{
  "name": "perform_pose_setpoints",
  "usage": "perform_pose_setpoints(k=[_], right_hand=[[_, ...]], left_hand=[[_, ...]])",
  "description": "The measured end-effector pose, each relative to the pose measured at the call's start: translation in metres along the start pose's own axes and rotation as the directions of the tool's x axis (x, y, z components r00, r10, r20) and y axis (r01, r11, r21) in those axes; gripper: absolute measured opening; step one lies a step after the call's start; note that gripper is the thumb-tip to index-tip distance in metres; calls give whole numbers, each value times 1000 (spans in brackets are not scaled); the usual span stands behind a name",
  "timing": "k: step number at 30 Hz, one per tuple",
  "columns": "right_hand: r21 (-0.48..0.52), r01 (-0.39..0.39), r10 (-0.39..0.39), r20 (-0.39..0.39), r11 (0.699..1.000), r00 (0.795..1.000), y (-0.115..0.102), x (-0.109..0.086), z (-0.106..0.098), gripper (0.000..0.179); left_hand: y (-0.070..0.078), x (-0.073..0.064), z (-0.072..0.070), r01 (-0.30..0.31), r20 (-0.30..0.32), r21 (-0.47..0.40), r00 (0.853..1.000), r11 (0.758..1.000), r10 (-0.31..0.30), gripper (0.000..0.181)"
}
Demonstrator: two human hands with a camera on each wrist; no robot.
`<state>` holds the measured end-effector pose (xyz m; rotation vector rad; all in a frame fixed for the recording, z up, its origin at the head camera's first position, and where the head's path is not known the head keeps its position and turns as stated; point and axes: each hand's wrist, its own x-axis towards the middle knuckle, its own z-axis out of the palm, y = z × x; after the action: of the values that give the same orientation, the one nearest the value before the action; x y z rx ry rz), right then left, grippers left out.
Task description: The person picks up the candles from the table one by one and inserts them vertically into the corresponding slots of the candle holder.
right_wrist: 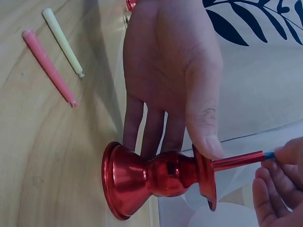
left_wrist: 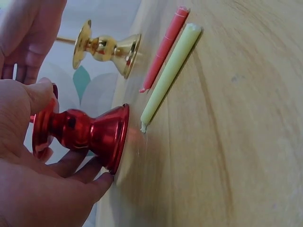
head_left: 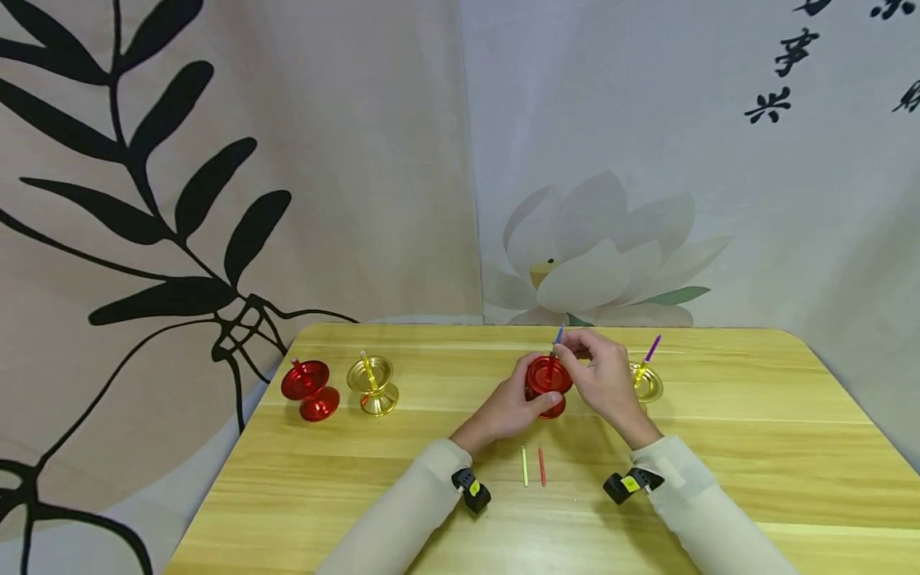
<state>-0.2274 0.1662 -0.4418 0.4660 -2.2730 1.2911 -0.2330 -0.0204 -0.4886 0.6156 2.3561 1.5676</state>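
Note:
My left hand (head_left: 512, 403) grips a shiny red metal candlestick (left_wrist: 109, 137) round its dish and stem. The candlestick stands upright, its flared base at the tabletop, and a thin red tube (right_wrist: 239, 161) rises from the dish. Above it, my right hand (head_left: 602, 379) pinches a slim blue candle (head_left: 559, 334) between thumb and fingertips. The candle's lower end (right_wrist: 269, 155) meets the top of the tube; the fingers hide much of it in the right wrist view. On the wood before the hands lie a pale yellow candle (head_left: 525, 465) and a pinkish-red candle (head_left: 542, 467).
Just right of my right hand stands a gold candlestick (head_left: 650, 387) bearing a purple candle (head_left: 652, 349), partly hidden by that hand. Toward the table's left end are another red candlestick (head_left: 319, 405) and another gold one (head_left: 378, 399). A printed curtain (head_left: 388, 160) hangs behind the table (head_left: 762, 447).

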Motion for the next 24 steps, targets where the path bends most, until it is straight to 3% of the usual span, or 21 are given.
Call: perform_pose_setpoints(k=[24], right_hand=[[-24,74,-74,10,997,997,5,-1,0,4]], left_hand=[[0,1,3,-11,-12,11,1000,1000,11,77]])
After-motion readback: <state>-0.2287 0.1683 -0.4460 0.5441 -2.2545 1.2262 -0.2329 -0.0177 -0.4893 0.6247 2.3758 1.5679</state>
